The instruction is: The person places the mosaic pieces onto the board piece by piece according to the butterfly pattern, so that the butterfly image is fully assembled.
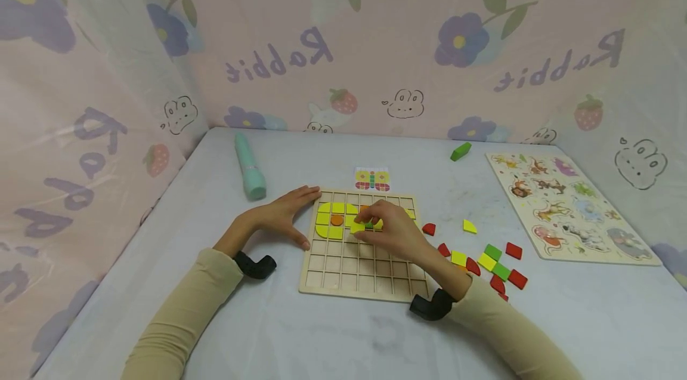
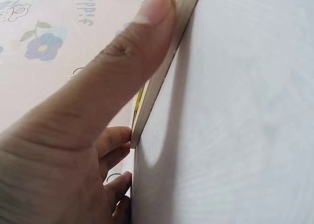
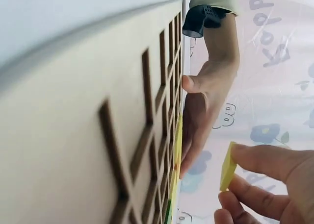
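Observation:
A wooden grid board [image 1: 343, 275] lies on the table, its upper rows partly filled with yellow tiles [image 1: 323, 231] and an orange round piece [image 1: 336, 220]. My right hand [image 1: 394, 231] is over the board and pinches a yellow tile [image 3: 227, 167] between thumb and fingers. In the right wrist view that tile is held clear of the grid. My left hand [image 1: 281, 216] rests along the board's left edge, thumb and fingers spread and touching the rim [image 2: 156, 79]. The right hand hides part of the upper rows.
Loose red, green and yellow tiles [image 1: 487, 261] lie right of the board. A butterfly pattern card [image 1: 373, 179] is behind it. A mint-green cylinder [image 1: 248, 168] stands back left, a green block [image 1: 460, 151] back right. An animal puzzle board [image 1: 569, 249] lies far right.

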Demonstrator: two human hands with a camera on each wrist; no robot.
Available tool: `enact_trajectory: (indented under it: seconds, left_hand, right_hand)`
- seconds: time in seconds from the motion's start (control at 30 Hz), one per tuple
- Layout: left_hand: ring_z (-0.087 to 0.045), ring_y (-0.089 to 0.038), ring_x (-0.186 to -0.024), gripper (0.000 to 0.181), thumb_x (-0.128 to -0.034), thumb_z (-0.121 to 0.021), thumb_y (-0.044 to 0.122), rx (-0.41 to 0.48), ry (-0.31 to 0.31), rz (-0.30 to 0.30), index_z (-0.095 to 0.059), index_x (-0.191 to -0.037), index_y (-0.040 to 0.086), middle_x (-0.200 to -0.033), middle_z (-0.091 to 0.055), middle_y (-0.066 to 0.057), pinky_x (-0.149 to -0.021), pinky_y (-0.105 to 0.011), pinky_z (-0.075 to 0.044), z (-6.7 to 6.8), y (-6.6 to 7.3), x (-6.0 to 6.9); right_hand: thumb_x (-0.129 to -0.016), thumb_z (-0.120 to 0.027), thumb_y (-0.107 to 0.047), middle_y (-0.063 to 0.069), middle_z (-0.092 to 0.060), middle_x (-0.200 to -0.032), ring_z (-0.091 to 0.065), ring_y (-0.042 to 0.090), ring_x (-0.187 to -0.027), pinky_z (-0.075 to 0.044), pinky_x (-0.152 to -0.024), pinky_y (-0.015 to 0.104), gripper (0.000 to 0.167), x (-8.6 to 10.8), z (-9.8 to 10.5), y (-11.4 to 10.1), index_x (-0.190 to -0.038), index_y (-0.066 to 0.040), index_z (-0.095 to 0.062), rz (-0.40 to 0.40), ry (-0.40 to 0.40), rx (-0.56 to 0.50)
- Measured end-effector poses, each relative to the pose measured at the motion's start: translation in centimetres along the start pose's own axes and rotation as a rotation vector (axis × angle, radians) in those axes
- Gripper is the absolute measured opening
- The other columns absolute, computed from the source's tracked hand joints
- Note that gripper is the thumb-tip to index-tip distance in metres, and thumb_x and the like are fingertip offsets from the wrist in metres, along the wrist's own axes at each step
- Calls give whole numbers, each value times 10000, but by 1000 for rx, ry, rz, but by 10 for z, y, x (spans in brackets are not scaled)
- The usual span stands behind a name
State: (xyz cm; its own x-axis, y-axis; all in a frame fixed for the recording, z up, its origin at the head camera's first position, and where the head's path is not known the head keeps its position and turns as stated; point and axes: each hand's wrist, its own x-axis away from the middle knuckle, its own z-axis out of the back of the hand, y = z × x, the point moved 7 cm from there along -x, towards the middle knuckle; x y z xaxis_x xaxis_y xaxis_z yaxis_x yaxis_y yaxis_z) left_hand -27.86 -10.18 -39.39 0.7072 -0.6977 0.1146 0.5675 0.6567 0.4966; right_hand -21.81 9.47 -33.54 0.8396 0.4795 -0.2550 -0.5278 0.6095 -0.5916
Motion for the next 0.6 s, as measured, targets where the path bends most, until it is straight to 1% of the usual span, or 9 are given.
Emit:
enact_trajectory:
  seconds: [0.07,0.2,0.3,0.4,0.6]
  left_hand:
    - [-36,-307,-1430,1129,-645,-806,496,0,-1,0,-186,-1493,81,-1562,-116,-86,-1132,-516,-101,0,0,0]
    - [-31,-309,-1430,1132,-646,-803,501,0,-2,1,-180,-1495,86,-1563,-111,-83,-1130,-521,-101,-1,-1,-1]
    - [-30,-305,-1430,1133,-645,-802,507,0,-1,5,-179,-1495,90,-1564,-109,-80,-1131,-519,-101,-1,-1,-1]
    - [-30,-301,-1431,1134,-644,-803,506,-1,-4,13,-179,-1496,91,-1564,-109,-77,-1132,-515,-99,-1,-1,0]
    - [-28,-299,-1431,1134,-646,-801,506,-2,-9,21,-178,-1495,88,-1565,-109,-76,-1132,-516,-97,0,0,0]
  right_hand:
    - [-758,-774,-204,10,-644,-909,-584,205,-807,-471,-689,283,225,-4,-6,-2,-943,-96,-707,-3,-15,15]
    - [-756,-774,-208,-1,-635,-887,-578,176,-807,-469,-703,269,232,-10,-15,0,-952,-103,-707,-36,-53,51]
    - [-748,-784,-216,1,-644,-913,-580,163,-823,-477,-732,283,245,-13,-19,4,-950,-99,-709,-59,-74,79]
    - [-738,-795,-217,-2,-653,-912,-581,142,-815,-482,-737,285,250,-15,-25,10,-940,-95,-711,-63,-86,100]
    - [-731,-802,-208,-24,-645,-869,-556,112,-764,-467,-695,256,246,-15,-32,15,-929,-94,-712,-46,-91,103]
